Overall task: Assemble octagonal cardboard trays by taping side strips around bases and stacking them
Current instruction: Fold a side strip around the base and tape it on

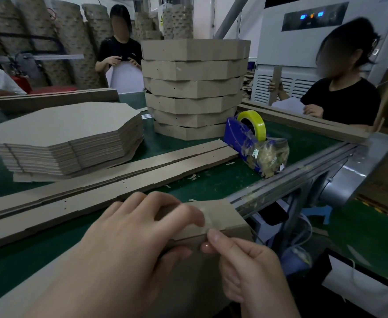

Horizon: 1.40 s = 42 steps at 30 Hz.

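A person's left hand (138,230) curls over the near corner of a cardboard tray (228,213) that is largely hidden beneath it and cut off by the lower edge. The right hand (245,260) pinches a barely visible piece of clear tape (207,220) at the joint. On the green conveyor belt (211,183) lie side strips (119,175), stacked octagonal bases (66,134), a stack of finished trays (195,88) and a tape dispenser (252,143). A far worker (119,49) and a worker at right (342,99) handle cardboard in the factory hall.
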Tool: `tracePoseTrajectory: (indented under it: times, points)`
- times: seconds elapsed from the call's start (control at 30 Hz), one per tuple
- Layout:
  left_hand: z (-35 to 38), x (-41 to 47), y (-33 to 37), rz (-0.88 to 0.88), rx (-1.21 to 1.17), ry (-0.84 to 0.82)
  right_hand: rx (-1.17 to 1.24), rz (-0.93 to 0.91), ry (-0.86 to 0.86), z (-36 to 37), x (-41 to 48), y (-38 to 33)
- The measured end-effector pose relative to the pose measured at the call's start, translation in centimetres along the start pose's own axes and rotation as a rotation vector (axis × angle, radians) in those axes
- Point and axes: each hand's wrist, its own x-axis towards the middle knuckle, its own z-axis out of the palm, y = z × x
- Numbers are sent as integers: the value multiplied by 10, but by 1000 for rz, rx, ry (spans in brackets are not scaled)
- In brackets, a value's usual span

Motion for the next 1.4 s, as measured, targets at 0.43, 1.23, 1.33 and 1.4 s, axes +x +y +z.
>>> tracePoseTrajectory:
  times: [0.43,1.23,1.33,1.4]
  points:
    - [14,15,28,-240,101,126,-414,20,-351,-21,12,-21]
    - [8,8,18,-113,195,-18,-706,-729,104,-60,32,38]
    - [0,14,26,-112,151,-12,-644,-658,198,-68,39,30]
    - [-5,8,23,-109,103,23,-561,-485,139,-75,47,23]
